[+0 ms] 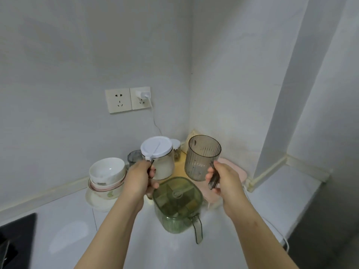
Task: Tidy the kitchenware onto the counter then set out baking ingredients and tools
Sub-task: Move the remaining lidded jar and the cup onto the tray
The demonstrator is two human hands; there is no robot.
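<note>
Head view: left hand (139, 177) fingers curl round the jar (159, 158) handle; right hand (219, 179) grips the cup (202, 158) handle, cup raised over the counter (174, 253) corner. Bowls (106, 173) stacked, green box (177, 202) down on counter, so tidying looks partly done; no baking tools out yet. Jar base hidden, can't tell if lifted. Small jars (175, 146) behind are blurry; black item (17, 233) cut off at left.
</note>
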